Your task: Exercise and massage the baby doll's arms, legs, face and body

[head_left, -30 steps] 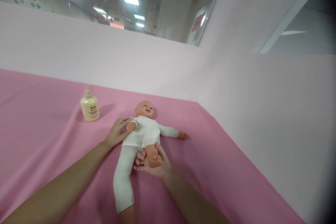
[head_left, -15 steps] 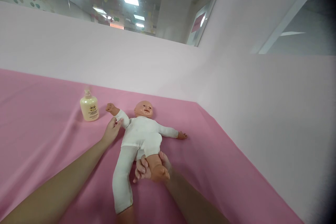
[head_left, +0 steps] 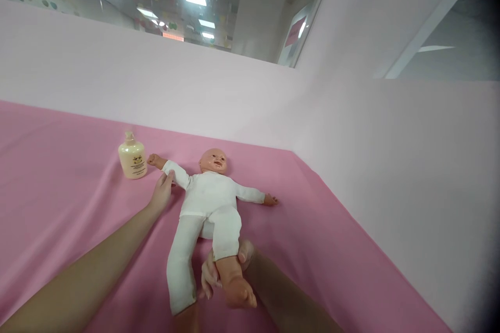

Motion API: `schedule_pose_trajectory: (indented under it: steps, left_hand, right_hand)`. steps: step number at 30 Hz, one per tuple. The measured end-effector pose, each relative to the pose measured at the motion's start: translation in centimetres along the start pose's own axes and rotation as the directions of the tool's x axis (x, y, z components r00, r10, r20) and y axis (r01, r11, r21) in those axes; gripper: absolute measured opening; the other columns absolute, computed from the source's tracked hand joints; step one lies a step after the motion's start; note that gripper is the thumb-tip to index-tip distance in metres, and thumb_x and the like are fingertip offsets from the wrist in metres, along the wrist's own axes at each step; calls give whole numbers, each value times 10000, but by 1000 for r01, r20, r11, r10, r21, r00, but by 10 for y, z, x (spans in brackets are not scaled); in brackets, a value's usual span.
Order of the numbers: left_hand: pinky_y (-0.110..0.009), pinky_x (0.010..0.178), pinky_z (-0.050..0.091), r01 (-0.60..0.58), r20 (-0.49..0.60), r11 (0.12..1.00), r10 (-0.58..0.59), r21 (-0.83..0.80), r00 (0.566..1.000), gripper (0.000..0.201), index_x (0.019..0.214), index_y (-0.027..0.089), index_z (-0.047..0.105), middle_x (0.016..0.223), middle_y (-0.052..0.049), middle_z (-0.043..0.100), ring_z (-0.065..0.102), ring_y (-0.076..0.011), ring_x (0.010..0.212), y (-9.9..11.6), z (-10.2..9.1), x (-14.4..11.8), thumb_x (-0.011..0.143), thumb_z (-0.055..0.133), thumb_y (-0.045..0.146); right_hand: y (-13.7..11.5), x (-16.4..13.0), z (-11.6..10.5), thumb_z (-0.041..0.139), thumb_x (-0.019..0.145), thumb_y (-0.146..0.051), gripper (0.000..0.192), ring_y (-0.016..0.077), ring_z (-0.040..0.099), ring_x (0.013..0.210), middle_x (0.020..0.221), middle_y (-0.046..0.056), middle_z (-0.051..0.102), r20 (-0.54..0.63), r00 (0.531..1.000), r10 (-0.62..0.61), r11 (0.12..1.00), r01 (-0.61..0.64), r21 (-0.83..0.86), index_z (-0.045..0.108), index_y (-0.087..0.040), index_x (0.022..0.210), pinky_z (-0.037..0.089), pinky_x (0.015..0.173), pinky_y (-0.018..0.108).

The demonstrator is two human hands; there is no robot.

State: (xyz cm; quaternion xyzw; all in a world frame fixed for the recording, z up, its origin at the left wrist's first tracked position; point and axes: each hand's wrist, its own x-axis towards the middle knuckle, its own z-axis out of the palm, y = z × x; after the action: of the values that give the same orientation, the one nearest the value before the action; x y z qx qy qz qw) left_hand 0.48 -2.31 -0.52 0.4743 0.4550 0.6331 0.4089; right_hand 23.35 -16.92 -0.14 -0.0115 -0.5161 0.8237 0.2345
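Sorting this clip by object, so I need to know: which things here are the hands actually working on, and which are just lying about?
In hand:
- plastic baby doll in white cloth suit
- left hand, touching the doll's sleeved arm
- right hand, gripping the doll's bare lower leg

Lying about:
- cream-coloured plastic lotion bottle, upright beside the doll's hand
- pink cloth cover
- pale pink partition walls

White-suited doll (head_left: 209, 200); pink cloth (head_left: 70, 177); cream bottle (head_left: 132, 156).

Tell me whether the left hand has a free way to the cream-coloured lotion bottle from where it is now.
Probably yes. The left hand rests at the doll's white sleeve, and the cream-coloured lotion bottle stands upright just beyond it on the pink cloth. Only bare cloth lies between; the doll's outstretched small hand is beside the bottle, not across the way.
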Motion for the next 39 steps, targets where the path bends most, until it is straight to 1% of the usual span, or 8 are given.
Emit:
schedule_pose_trajectory:
  steps: [3, 5, 11, 16, 19, 30, 35, 39]
  left_hand:
    - [-442, 848, 553, -17, 2, 999, 17, 33, 1000, 728, 1008, 199, 659, 1012, -123, 749, 702, -288, 931, 3, 0, -3, 756, 588, 878]
    - [-436, 873, 545, -56, 14, 995, 55, 80, 998, 695, 1015, 199, 649, 1009, -113, 736, 689, -281, 956, 5, -1, -6, 786, 578, 852]
    - [-463, 911, 525, -252, 190, 924, 204, 286, 961, 598, 1023, 194, 671, 1008, -111, 713, 653, -289, 964, 8, 1, -12, 816, 613, 752]
    - [-497, 1111, 428, -554, 472, 763, 373, 334, 799, 426, 1202, 260, 730, 1251, -101, 702, 592, -307, 1199, 12, 2, -17, 873, 658, 523]
    - [-483, 1108, 433, -588, 505, 736, 386, 336, 772, 420, 1275, 279, 719, 1268, -95, 694, 593, -294, 1194, 11, 0, -19, 905, 628, 455]
    - [-501, 1086, 456, -528, 441, 771, 359, 356, 823, 407, 1162, 264, 749, 1212, -107, 727, 620, -326, 1174, 7, 4, -15, 873, 640, 529]
    - [-474, 894, 529, -293, 264, 918, 223, 266, 938, 461, 919, 213, 688, 912, -93, 729, 660, -306, 907, 1, 7, -11, 835, 626, 662]
    - [-435, 912, 517, -114, 136, 982, 93, 153, 986, 542, 1030, 207, 632, 1033, -98, 734, 673, -284, 990, -2, 6, -8, 796, 654, 696]
  right_hand:
    - [7, 1, -4, 670, 681, -854, 648, 240, 661, 684, 617, 13, 589, 316, 943, -101, 995, 102, 14, 631, -211, 760, 552, 824, 492]
    - [11, -1, -6, 624, 730, -855, 652, 215, 643, 689, 645, 4, 574, 329, 926, -184, 982, 162, 93, 648, -208, 810, 558, 774, 432]
    - [-2, -6, 3, 567, 777, -860, 660, 195, 603, 792, 762, -6, 519, -147, 979, -143, 958, 174, 228, 608, -202, 795, 513, 893, 425]
    - [-19, 0, 6, 515, 795, -883, 686, 177, 506, 753, 753, -2, 480, -489, 872, -15, 948, 167, 270, 516, -209, 668, 474, 905, 403]
    - [-19, 3, 4, 429, 805, -912, 710, 182, 456, 725, 726, 1, 435, -547, 837, -27, 939, 208, 272, 485, -227, 625, 458, 877, 412]
    - [-15, -6, 8, 535, 729, -916, 707, 191, 480, 769, 770, 3, 456, -429, 904, 3, 963, 114, 246, 518, -212, 676, 442, 910, 440]
    - [-8, -1, 10, 681, 569, -905, 704, 283, 603, 890, 749, 54, 551, -168, 986, 16, 994, 2, 107, 597, -223, 720, 481, 944, 503]
    - [-19, 14, 28, 810, 528, -771, 657, 371, 670, 1027, 912, 156, 699, -21, 1000, -4, 1000, 4, 5, 615, -205, 798, 511, 945, 512]
